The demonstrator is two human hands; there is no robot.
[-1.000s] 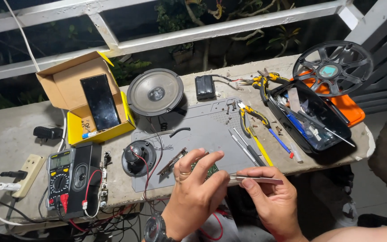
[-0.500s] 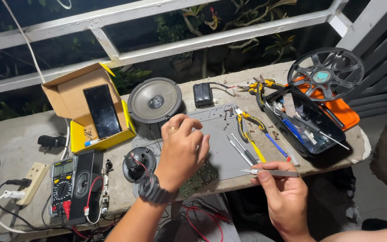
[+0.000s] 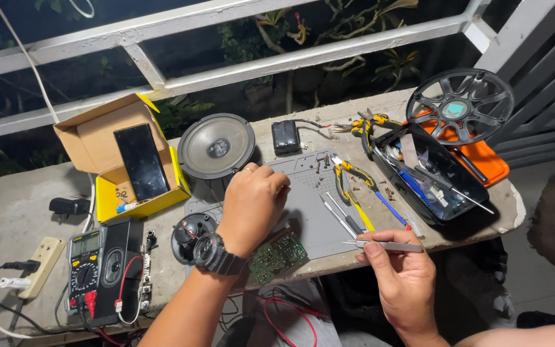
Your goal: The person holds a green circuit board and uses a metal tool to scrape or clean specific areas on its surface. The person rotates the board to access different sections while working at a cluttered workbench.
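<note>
Left hand curled over grey mat, fingers hidden, grip unclear. Right hand below mat, fingers pinched on tweezers. Green circuit board at mat's near-left corner, partly covered by wrist.

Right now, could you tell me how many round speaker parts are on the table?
3: a grey speaker cone behind the left hand, a small speaker beside that wrist, and a spoked speaker frame at far right. Others may be hidden.
</note>
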